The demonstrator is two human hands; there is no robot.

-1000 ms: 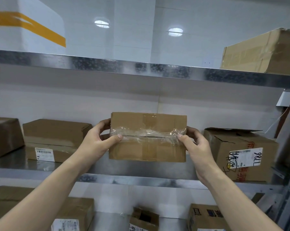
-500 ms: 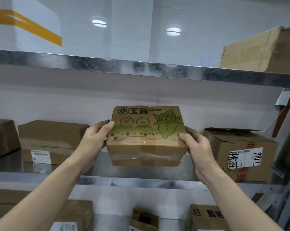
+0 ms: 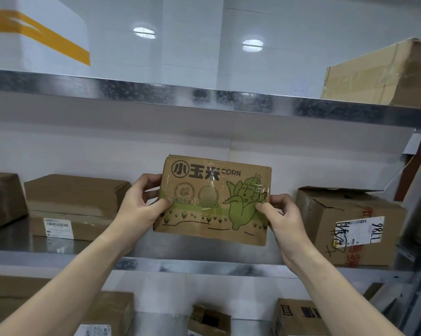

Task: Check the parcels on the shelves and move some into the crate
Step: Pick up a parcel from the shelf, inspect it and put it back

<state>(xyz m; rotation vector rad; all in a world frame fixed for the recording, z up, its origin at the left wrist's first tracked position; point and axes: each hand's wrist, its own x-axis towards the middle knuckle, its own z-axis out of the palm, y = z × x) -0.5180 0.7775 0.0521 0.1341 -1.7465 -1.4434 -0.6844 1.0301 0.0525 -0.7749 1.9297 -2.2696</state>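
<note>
Currently I grip the corn parcel at its ends with left hand and right hand, held up before the middle shelf. Checking stage; crate unseen, transfer pending.

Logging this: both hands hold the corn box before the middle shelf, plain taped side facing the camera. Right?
No: the head view shows the corn box with its printed side facing the camera. Left hand and right hand do hold it before the middle shelf.
</note>
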